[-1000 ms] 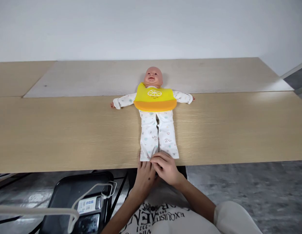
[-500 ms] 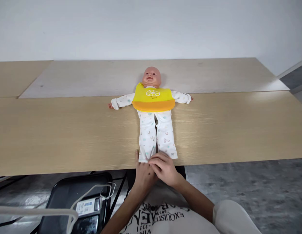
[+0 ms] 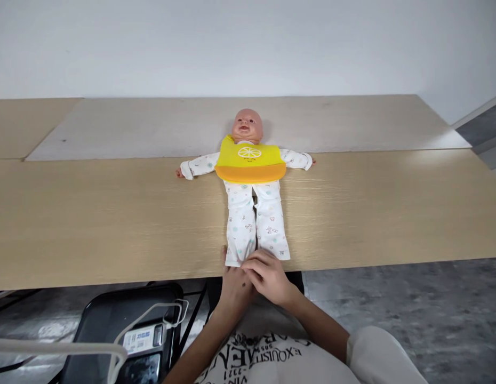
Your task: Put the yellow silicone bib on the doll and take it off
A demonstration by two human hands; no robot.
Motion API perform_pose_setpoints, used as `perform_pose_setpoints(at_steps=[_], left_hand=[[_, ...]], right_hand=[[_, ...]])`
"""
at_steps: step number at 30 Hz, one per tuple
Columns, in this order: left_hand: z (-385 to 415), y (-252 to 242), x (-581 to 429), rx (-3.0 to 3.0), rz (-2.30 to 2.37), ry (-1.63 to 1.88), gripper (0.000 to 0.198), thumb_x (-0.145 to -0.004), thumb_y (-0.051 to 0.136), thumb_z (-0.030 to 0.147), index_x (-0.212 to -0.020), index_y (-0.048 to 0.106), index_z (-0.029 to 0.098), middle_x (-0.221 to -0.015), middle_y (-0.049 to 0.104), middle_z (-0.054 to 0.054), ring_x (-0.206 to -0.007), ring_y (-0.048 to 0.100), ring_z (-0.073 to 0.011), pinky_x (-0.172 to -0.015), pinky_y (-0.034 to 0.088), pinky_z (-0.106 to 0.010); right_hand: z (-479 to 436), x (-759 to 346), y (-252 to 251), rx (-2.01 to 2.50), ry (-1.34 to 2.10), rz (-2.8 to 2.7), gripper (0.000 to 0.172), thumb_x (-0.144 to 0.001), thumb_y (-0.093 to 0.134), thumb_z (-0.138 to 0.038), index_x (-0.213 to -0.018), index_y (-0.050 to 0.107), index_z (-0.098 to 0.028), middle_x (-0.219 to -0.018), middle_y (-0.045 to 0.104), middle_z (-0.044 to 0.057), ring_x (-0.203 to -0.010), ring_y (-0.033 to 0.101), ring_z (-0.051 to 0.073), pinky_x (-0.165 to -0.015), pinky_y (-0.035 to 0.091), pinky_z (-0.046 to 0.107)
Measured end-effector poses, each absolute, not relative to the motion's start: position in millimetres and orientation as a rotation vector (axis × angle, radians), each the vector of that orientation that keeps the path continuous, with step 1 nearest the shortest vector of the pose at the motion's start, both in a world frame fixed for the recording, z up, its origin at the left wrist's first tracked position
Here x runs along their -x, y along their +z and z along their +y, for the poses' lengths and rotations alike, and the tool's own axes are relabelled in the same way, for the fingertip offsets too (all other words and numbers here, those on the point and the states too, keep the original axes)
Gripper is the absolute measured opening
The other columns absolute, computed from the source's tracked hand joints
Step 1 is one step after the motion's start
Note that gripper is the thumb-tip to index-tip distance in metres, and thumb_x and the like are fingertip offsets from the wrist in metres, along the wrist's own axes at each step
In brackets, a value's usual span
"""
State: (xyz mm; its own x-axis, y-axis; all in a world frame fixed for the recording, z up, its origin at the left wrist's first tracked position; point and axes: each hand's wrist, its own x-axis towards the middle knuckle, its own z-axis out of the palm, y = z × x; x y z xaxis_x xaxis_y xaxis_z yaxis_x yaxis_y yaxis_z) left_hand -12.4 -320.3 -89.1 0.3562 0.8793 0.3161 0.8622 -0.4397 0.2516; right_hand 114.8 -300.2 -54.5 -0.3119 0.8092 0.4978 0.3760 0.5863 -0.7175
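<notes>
Touching doll (image 3: 254,221) cuffs at table (image 3: 112,229) edge; left hand (image 3: 235,287) under right hand (image 3: 271,277)

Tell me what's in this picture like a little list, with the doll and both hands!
doll: lies on its back, arms spread, feet toward the person
bib: yellow and orange, on the doll's chest
table: light wood
left hand: at the ends of the trouser legs, by the table's near edge
right hand: partly over the left hand, fingers on the trouser ends
floor: grey
</notes>
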Motion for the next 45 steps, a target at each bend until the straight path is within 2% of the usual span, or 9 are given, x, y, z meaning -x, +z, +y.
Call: perform_pose_setpoints(at_steps=[6,10,15,21,27,32,38,42,45], left_hand=[[-337.4,-82.9,20.7,-2.653,1.598,0.624,0.031,-0.083,0.06,0.019,-0.112,0.07,0.012,-0.108,0.073,-0.015,-0.105,0.065,-0.0326,-0.116,0.026,-0.06],[-328.4,-81.7,18.2,-2.649,1.632,0.604,0.03,-0.085,0.059,0.02,-0.111,0.071,0.015,-0.104,0.074,-0.013,-0.103,0.065,-0.0321,-0.117,0.021,-0.063],[-312.2,-77.2,9.3,-2.696,1.688,0.451,0.036,-0.086,0.056,0.021,-0.119,0.068,0.018,-0.113,0.071,-0.012,-0.112,0.06,-0.0364,-0.114,0.02,-0.066],[-302.9,-65.9,2.4,-2.658,1.757,0.456,0.042,-0.085,0.055,0.022,-0.127,0.061,0.02,-0.122,0.067,-0.01,-0.119,0.056,-0.0328,-0.119,0.019,-0.058],[-318.8,-76.0,13.6,-2.639,1.571,0.614,0.026,-0.084,0.058,0.018,-0.108,0.067,0.019,-0.099,0.073,-0.01,-0.103,0.064,-0.0315,-0.12,0.015,-0.063],[-341.5,-76.5,22.8,-2.543,1.549,0.79,0.02,-0.087,0.057,0.02,-0.105,0.062,0.015,-0.093,0.07,-0.009,-0.094,0.066,-0.0253,-0.118,0.026,-0.062],[-341.4,-73.9,36.3,-2.445,1.733,1.238,0.024,-0.084,0.065,0.012,-0.106,0.057,0.017,-0.1,0.064,-0.01,-0.095,0.063,-0.0225,-0.091,0.052,-0.041],[-320.0,-77.6,46.5,-2.495,1.949,1.137,0.03,-0.086,0.068,0.028,-0.109,0.056,0.014,-0.101,0.063,-0.014,-0.091,0.062,-0.0251,-0.076,0.05,-0.035],[-305.6,-78.1,51.0,-2.556,1.957,0.908,0.013,-0.086,0.065,0.023,-0.096,0.059,0.017,-0.091,0.066,-0.009,-0.082,0.061,-0.0239,-0.072,0.046,-0.034]], right_hand=[[-300.4,-116.0,-55.5,0.967,0.603,-1.928,0.012,-0.095,0.053,-0.014,-0.089,0.063,-0.016,-0.083,0.062,0.003,-0.08,0.058,0.012,-0.076,0.047,0.025],[-299.8,-116.5,-55.4,0.952,0.623,-1.93,0.011,-0.094,0.053,-0.012,-0.091,0.063,-0.016,-0.085,0.063,0.004,-0.082,0.058,0.012,-0.076,0.047,0.026],[-300.3,-117.5,-57.3,0.954,0.65,-1.919,0.013,-0.092,0.053,-0.008,-0.092,0.063,-0.016,-0.085,0.063,0.004,-0.082,0.058,0.013,-0.076,0.047,0.026],[-300.6,-116.7,-57.9,0.947,0.64,-1.897,0.013,-0.092,0.054,-0.008,-0.09,0.064,-0.016,-0.084,0.063,0.004,-0.081,0.057,0.012,-0.075,0.046,0.026],[-300.2,-117.9,-54.3,0.934,0.642,-1.886,0.014,-0.092,0.053,-0.007,-0.091,0.063,-0.017,-0.085,0.063,0.003,-0.082,0.058,0.012,-0.076,0.048,0.026],[-300.8,-120.7,-52.0,0.935,0.573,-1.855,0.014,-0.092,0.053,-0.008,-0.092,0.065,-0.017,-0.085,0.063,0.004,-0.08,0.057,0.012,-0.073,0.048,0.026],[-301.2,-118.9,-45.7,0.895,0.487,-1.818,0.013,-0.089,0.057,-0.004,-0.09,0.061,-0.016,-0.083,0.064,0.004,-0.076,0.057,0.011,-0.073,0.049,0.027],[-302.7,-122.6,-39.9,0.901,0.439,-1.799,0.013,-0.087,0.059,-0.004,-0.092,0.061,-0.016,-0.082,0.063,0.004,-0.075,0.058,0.011,-0.072,0.05,0.027],[-307.3,-137.8,-41.0,0.958,0.355,-1.83,0.016,-0.085,0.061,-0.007,-0.098,0.062,-0.016,-0.085,0.062,0.006,-0.079,0.058,0.013,-0.073,0.052,0.028]])
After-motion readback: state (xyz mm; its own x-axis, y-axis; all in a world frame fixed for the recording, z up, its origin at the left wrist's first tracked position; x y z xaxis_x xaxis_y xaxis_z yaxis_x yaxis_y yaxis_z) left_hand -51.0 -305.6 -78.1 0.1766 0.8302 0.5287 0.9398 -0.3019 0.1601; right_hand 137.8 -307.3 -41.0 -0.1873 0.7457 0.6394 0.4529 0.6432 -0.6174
